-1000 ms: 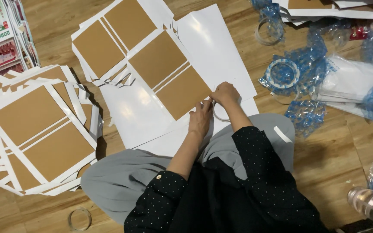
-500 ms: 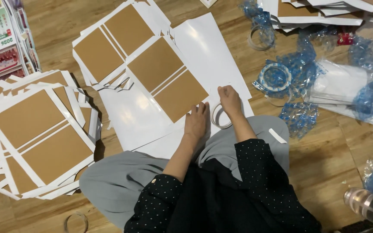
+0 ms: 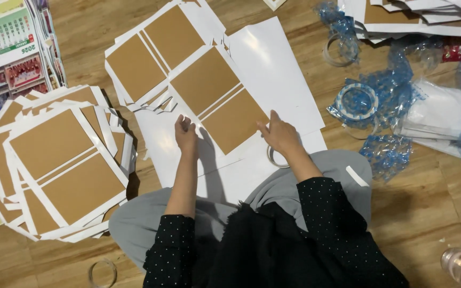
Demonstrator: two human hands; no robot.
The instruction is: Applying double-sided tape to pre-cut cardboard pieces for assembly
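Note:
I sit on a wooden floor with white sheets [image 3: 273,69] spread before my knees. On them lies a white sheet with brown cardboard panels [image 3: 217,98] stuck to it. My left hand [image 3: 185,133] rests on the white sheet at the panel sheet's near left corner, fingers curled, holding nothing. My right hand [image 3: 279,134] presses flat on the near right corner of the lower brown panel. A clear tape roll [image 3: 276,157] lies just under my right wrist.
A fanned stack of finished panel sheets [image 3: 54,165] lies at my left, another panel sheet [image 3: 150,50] behind. Printed calendars [image 3: 6,48] sit far left. Blue tape rolls [image 3: 356,101] and wrapped packs [image 3: 444,112] lie right. A tape ring [image 3: 102,272] is near my left knee.
My hands were together over the tape roll at the sheet's right corner. They have parted: the left hand moved left onto the white sheet, the right stays at the panel corner.

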